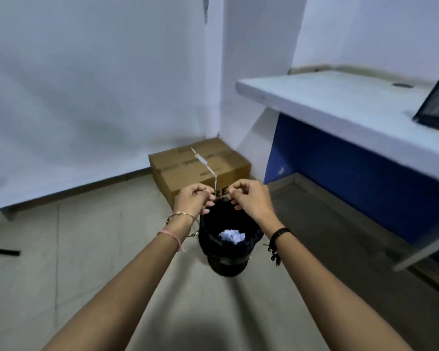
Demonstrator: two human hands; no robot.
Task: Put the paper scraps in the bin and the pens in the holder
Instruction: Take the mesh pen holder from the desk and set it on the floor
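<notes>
A black bin (227, 263) stands on the floor below me, and crumpled white paper scraps (232, 236) lie inside it. Both my hands hover over its far rim. My left hand (194, 200) and my right hand (251, 198) have their fingers curled, and they pinch the two ends of a thin pale strip (222, 198) between them. I cannot tell what the strip is. No pens or holder are in view.
A taped cardboard box (188, 168) sits on the floor just behind the bin, against the wall. A pale desk (340, 107) with a blue front panel runs along the right and carries a dark screen (436, 102). A black bar (1, 252) lies at far left.
</notes>
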